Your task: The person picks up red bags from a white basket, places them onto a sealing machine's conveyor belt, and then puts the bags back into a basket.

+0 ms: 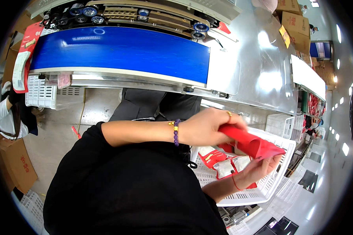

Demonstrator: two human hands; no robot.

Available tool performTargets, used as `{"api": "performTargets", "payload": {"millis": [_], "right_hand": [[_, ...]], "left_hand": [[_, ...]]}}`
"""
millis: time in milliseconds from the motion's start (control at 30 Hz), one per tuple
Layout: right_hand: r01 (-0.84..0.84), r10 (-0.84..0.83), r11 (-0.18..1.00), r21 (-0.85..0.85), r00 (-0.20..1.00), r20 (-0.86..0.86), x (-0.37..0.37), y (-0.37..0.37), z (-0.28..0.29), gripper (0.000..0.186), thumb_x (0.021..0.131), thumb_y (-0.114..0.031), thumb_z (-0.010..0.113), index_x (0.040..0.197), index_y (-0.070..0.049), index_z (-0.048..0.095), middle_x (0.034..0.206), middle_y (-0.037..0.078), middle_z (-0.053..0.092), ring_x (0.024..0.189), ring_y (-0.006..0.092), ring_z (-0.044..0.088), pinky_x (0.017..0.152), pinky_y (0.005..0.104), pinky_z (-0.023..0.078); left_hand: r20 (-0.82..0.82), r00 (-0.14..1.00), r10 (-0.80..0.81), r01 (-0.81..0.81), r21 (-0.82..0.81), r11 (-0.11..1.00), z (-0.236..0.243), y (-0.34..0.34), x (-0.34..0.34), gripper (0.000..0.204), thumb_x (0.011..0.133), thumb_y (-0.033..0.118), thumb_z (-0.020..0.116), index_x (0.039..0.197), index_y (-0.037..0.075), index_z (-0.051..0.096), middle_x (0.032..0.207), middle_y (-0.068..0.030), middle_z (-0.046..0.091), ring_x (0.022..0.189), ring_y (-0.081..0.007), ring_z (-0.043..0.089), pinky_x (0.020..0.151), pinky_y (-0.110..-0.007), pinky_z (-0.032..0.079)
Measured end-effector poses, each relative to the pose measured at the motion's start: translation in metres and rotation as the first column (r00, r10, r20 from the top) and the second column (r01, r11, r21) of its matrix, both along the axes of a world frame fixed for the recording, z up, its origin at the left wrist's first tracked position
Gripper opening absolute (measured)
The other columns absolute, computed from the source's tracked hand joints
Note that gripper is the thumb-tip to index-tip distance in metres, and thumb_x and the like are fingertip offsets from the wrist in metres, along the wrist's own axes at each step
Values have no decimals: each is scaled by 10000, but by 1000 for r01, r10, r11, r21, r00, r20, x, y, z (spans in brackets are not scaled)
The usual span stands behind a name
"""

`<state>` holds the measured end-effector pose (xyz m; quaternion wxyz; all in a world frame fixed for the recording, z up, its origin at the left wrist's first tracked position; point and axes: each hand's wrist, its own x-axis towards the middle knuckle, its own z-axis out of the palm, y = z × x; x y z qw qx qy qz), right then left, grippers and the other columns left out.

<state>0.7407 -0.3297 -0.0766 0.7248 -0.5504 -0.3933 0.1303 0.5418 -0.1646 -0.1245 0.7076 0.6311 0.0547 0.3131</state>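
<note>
My left hand [210, 127], with a purple bead bracelet at the wrist, reaches across to the right and grips one end of a red pouch [247, 141]. The other end of that pouch is pinched in my right hand [262, 168], which wears a thin red cord. Between the hands the pouch looks folded or bent, slightly smeared by motion. Both hands are over a white plastic basket [280, 156]. Inside the basket lie several red and white packets [224, 168], partly hidden by my right forearm.
A blue conveyor belt [121, 53] with rollers behind it runs across the far side. Right of it is a shiny metal table [259, 58]. A large red package [25, 58] hangs at the belt's left end. Cardboard boxes [296, 25] and another person's arm [4, 109] flank the area.
</note>
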Motion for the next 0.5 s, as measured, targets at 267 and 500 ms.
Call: {"api": "performTargets", "payload": {"millis": [267, 500], "right_hand": [[-287, 279, 935, -208, 958, -71, -35, 62, -36, 414, 909, -42, 630, 1289, 28, 480, 1191, 129, 609, 1068, 216, 603, 952, 373, 484], [-220, 171, 936, -276, 967, -189, -17, 112, -44, 383, 941, -71, 600, 1292, 18, 475, 1270, 123, 574, 1124, 212, 580, 973, 349, 469]], "left_hand": [[-21, 953, 304, -295, -310, 904, 12, 26, -31, 192, 913, 170, 651, 1030, 22, 686, 741, -88, 674, 621, -85, 621, 573, -251, 479], [-171, 958, 228, -277, -367, 888, -21, 78, -24, 299, 923, 254, 665, 1040, -21, 670, 919, -48, 716, 785, -49, 635, 713, -214, 525]]}}
